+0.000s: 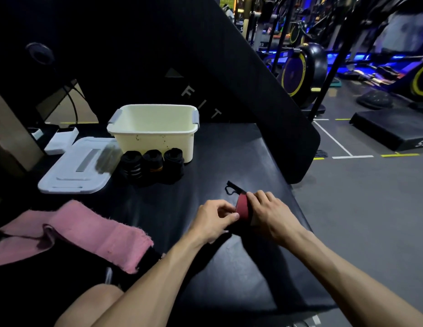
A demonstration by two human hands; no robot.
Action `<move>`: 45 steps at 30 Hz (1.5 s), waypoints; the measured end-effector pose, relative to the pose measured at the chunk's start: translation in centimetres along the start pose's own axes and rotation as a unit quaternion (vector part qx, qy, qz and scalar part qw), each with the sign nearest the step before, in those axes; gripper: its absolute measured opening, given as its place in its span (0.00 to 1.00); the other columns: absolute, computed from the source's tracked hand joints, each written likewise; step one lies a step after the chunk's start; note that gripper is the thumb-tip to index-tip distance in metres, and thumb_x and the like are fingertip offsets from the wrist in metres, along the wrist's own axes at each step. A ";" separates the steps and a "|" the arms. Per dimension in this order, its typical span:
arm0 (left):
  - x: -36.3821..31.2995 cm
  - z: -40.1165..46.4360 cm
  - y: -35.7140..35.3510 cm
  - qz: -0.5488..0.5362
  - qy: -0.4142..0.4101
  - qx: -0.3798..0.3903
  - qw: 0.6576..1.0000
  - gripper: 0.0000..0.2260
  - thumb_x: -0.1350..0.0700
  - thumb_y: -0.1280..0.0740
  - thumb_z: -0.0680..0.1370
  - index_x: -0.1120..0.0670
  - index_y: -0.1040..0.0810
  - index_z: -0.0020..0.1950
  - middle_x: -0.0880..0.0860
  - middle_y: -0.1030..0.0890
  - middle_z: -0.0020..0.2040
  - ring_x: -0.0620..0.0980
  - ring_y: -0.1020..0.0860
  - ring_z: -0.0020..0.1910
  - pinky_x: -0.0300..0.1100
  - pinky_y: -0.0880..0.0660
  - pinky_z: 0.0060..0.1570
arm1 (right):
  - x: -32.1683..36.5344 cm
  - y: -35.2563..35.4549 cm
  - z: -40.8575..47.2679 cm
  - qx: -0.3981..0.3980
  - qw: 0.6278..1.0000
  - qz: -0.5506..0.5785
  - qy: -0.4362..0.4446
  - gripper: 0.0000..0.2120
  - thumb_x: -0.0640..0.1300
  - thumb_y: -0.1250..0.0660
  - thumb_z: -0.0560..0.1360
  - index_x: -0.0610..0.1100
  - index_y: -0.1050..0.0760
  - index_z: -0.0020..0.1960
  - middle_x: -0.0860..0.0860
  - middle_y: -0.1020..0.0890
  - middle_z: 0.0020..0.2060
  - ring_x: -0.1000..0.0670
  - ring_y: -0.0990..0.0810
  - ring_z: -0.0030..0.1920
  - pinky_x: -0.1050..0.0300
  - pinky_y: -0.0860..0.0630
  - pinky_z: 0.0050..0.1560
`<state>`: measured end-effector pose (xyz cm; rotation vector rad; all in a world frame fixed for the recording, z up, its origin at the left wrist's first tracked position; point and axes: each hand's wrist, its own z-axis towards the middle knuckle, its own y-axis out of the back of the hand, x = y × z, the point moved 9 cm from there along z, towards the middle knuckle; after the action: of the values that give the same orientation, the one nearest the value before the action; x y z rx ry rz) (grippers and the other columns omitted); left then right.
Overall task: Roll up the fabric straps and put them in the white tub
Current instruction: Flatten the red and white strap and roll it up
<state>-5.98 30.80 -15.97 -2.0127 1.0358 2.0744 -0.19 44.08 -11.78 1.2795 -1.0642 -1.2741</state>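
From the head view, my left hand and my right hand meet over the dark padded surface, both at work on one fabric strap. The strap shows a red face between my hands, and its black end with a small loop lies on the surface just beyond my right fingers. My left grip is curled, thumb and forefinger pinching the near edge of the red part; my right grip is bent over the other side of it, fingers pressing down on the strap and holding it. A black length of the strap runs back from under my left hand toward my body. Farther along the surface stands the white tub, upright, with grey handles, and nothing visible inside it from this angle. Three rolled black straps sit in a row on the surface, touching the tub's near wall, outside it. To the left of them lies a white lid, flat, with a small white box beyond it. A pink towel lies across my lap at lower left. Exercise bikes stand on the gym floor at the right.
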 end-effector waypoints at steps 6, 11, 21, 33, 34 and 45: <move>-1.9 -0.7 0.2 0.026 -0.064 0.022 0.997 0.14 0.62 0.24 0.73 0.46 0.17 0.53 0.44 0.15 0.45 0.35 0.19 0.43 0.29 0.26 0.45 | -1.0 -1.0 -0.2 0.049 0.989 0.128 -0.054 0.46 0.66 0.35 0.65 0.44 0.40 0.76 0.45 0.21 0.60 0.40 0.21 0.59 0.47 0.23 0.54; -3.1 -1.6 -0.9 0.070 -0.106 0.109 0.986 0.22 0.61 0.26 0.74 0.39 0.20 0.62 0.47 0.20 0.55 0.46 0.20 0.51 0.32 0.24 0.52 | -1.6 -1.0 -3.8 0.010 0.933 0.325 -0.154 0.38 0.65 0.37 0.60 0.53 0.33 0.68 0.53 0.16 0.50 0.48 0.17 0.49 0.55 0.25 0.47; -8.4 -5.6 6.8 -0.056 -0.143 0.045 0.987 0.24 0.35 0.27 0.71 0.46 0.20 0.61 0.45 0.16 0.56 0.45 0.20 0.60 0.42 0.27 0.65 | 4.5 6.9 -4.8 -0.055 0.603 0.789 -0.109 0.32 0.52 0.24 0.66 0.35 0.25 0.62 0.36 0.16 0.48 0.39 0.16 0.46 0.46 0.18 0.43; -9.4 -20.0 29.5 -0.155 -0.166 -0.164 0.960 0.15 0.54 0.21 0.71 0.47 0.16 0.57 0.52 0.15 0.56 0.50 0.18 0.59 0.44 0.21 0.59 | 27.2 15.4 1.9 0.152 0.364 0.918 0.051 0.45 0.51 0.15 0.55 0.27 0.24 0.63 0.27 0.22 0.62 0.34 0.20 0.60 0.41 0.19 0.55; -8.7 -20.9 30.9 -0.176 -0.163 -0.180 0.954 0.15 0.55 0.21 0.71 0.48 0.16 0.56 0.53 0.15 0.55 0.50 0.18 0.57 0.44 0.21 0.56 | 29.0 15.9 2.5 0.164 0.348 0.921 0.058 0.46 0.51 0.14 0.54 0.27 0.24 0.63 0.28 0.22 0.61 0.34 0.19 0.59 0.41 0.19 0.55; -0.6 -27.5 40.0 -0.267 -0.092 -0.311 0.908 0.35 0.36 0.19 0.63 0.58 0.19 0.61 0.61 0.16 0.58 0.55 0.19 0.56 0.51 0.23 0.59 | 43.1 16.8 6.6 0.246 0.348 0.900 0.086 0.52 0.58 0.16 0.54 0.34 0.27 0.70 0.30 0.22 0.63 0.31 0.21 0.59 0.44 0.17 0.46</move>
<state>-1.82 -13.57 3.25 -1.9415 -0.2510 2.3533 -3.20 -1.02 0.19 -0.1031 -1.6919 0.9911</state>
